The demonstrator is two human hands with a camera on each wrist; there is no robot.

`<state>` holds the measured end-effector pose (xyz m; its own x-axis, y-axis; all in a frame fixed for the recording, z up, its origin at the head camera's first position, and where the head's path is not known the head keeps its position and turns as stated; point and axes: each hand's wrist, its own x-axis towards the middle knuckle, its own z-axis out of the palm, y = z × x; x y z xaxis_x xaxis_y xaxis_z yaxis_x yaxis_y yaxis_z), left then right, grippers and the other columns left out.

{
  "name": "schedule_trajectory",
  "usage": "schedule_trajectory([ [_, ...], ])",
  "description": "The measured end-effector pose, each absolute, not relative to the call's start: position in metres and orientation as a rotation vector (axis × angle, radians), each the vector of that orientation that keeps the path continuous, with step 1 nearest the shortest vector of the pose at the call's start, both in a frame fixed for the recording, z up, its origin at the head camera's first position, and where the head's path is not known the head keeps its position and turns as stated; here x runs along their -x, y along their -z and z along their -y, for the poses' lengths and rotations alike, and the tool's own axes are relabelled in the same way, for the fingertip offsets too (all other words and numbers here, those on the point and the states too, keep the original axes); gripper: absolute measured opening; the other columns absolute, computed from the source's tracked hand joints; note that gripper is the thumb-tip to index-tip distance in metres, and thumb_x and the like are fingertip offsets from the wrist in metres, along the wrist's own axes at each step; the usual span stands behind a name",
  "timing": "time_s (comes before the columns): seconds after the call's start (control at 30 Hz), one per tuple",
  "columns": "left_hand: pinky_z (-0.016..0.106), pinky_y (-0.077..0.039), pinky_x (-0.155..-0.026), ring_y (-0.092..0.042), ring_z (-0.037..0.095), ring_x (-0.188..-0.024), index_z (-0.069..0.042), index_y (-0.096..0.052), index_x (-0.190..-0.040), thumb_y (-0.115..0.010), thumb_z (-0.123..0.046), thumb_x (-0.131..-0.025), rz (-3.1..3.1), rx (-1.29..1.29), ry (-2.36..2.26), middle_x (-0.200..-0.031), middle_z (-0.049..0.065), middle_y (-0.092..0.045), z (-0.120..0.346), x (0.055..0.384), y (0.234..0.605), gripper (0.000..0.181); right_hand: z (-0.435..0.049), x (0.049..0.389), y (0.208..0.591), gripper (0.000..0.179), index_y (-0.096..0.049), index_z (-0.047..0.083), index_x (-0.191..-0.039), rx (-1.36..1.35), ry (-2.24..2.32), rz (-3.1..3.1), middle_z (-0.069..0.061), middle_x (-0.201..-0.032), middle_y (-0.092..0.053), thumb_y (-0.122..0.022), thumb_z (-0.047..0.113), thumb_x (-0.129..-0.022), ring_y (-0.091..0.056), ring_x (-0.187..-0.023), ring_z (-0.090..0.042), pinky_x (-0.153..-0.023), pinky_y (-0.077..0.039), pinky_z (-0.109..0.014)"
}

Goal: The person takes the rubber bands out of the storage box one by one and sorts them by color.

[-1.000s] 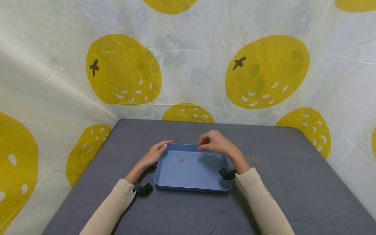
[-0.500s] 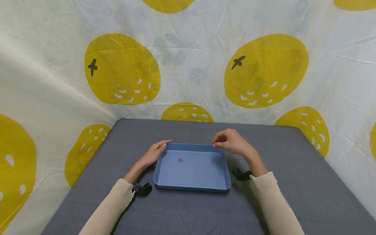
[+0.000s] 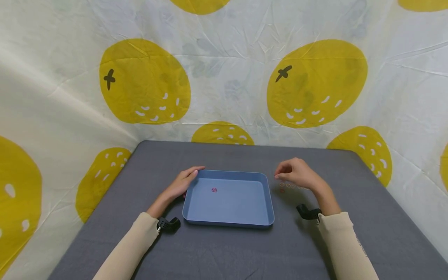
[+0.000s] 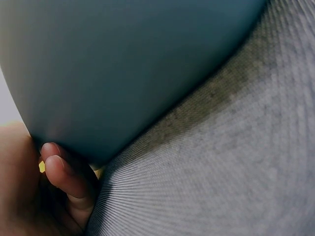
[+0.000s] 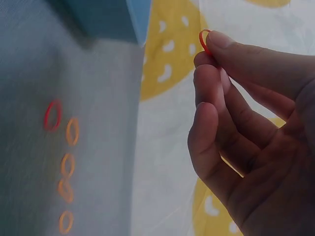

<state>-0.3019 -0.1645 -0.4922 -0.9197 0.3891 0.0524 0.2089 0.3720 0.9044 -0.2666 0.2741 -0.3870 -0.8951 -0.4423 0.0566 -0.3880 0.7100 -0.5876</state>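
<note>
My left hand (image 3: 182, 183) grips the blue tray (image 3: 227, 224) at its back left corner, with the thumb at the rim and curled fingers (image 4: 64, 177) showing against the outer wall in the left wrist view. A small red loop like a rubber band (image 3: 214, 190) lies inside the tray, left of its middle. Just off the tray's right side, my right hand (image 3: 297, 173) is raised over the table. Its thumb and index finger pinch a red rubber band (image 5: 205, 41), best seen in the right wrist view.
Below the right hand lie another red rubber band (image 5: 52, 115) and a row of several orange rubber bands (image 5: 67, 165). The grey cloth-covered table (image 3: 224, 252) ends at the back against a white curtain (image 3: 231, 77) printed with yellow fruit.
From above the tray's back edge, my right hand has moved right, past the tray to over the rubber bands. The left hand has stayed on the tray's corner.
</note>
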Motion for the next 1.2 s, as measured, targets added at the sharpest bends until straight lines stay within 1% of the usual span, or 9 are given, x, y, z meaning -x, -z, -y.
schedule_trajectory([
  [0.1,0.036,-0.043,-0.039,-0.042,0.018,-0.039,-0.018,-0.052,-0.152,-0.038,-0.036,-0.114,-2.454,-0.544,-1.581,-0.147,0.020,-0.055,0.164,0.302,0.492,0.045,-0.285,0.267,0.393,0.008,-0.079,0.005,-0.094,0.664,0.938,-2.813,-0.008,-0.081,-0.076,-0.076,0.013,-0.093,-0.066,-0.070,-0.022,-0.062,-0.052,-0.027],
  [0.2,0.036,-0.043,-0.039,-0.042,0.018,-0.040,-0.018,-0.052,-0.152,-0.038,-0.036,-0.114,-2.451,-0.540,-1.584,-0.148,0.019,-0.055,0.164,0.302,0.492,0.045,-0.294,0.268,0.398,0.010,-0.079,0.002,-0.094,0.653,0.948,-2.790,-0.012,-0.080,-0.075,-0.076,0.011,-0.093,-0.065,-0.066,-0.018,-0.058,-0.052,-0.027],
  [0.33,0.036,-0.043,-0.039,-0.042,0.018,-0.040,-0.018,-0.052,-0.152,-0.038,-0.038,-0.114,-2.441,-0.539,-1.590,-0.147,0.019,-0.055,0.164,0.303,0.492,0.045,-0.303,0.268,0.404,0.011,-0.079,0.001,-0.094,0.611,0.963,-2.749,-0.010,-0.077,-0.073,-0.076,0.012,-0.093,-0.061,-0.063,-0.012,-0.055,-0.051,-0.028],
  [0.5,0.034,-0.042,-0.038,-0.042,0.018,-0.039,-0.018,-0.052,-0.153,-0.038,-0.038,-0.114,-2.434,-0.549,-1.596,-0.144,0.021,-0.057,0.164,0.303,0.493,0.046,-0.311,0.271,0.408,0.011,-0.078,0.002,-0.093,0.554,0.979,-2.714,-0.010,-0.075,-0.070,-0.076,0.012,-0.093,-0.055,-0.062,-0.011,-0.055,-0.048,-0.028],
  [0.73,0.033,-0.042,-0.037,-0.041,0.018,-0.038,-0.017,-0.051,-0.153,-0.038,-0.038,-0.114,-2.434,-0.558,-1.599,-0.141,0.022,-0.059,0.166,0.302,0.493,0.046,-0.318,0.275,0.418,0.007,-0.079,0.003,-0.091,0.505,0.944,-2.666,-0.008,-0.080,-0.073,-0.076,0.009,-0.092,-0.059,-0.069,-0.012,-0.064,-0.053,-0.028],
  [0.97,0.034,-0.042,-0.037,-0.042,0.018,-0.039,-0.018,-0.052,-0.152,-0.038,-0.038,-0.114,-2.436,-0.569,-1.598,-0.143,0.021,-0.058,0.165,0.303,0.494,0.046,-0.324,0.276,0.427,0.006,-0.080,0.003,-0.086,0.505,0.941,-2.676,-0.006,-0.073,-0.070,-0.078,0.008,-0.090,-0.057,-0.065,-0.010,-0.060,-0.050,-0.026],
  [1.2,0.035,-0.042,-0.038,-0.042,0.018,-0.040,-0.019,-0.052,-0.152,-0.038,-0.037,-0.114,-2.438,-0.562,-1.598,-0.144,0.021,-0.057,0.166,0.302,0.494,0.045,-0.325,0.278,0.434,0.006,-0.079,0.002,-0.087,0.473,0.943,-2.649,-0.006,-0.071,-0.069,-0.078,0.007,-0.089,-0.057,-0.063,-0.011,-0.059,-0.051,-0.026],
])
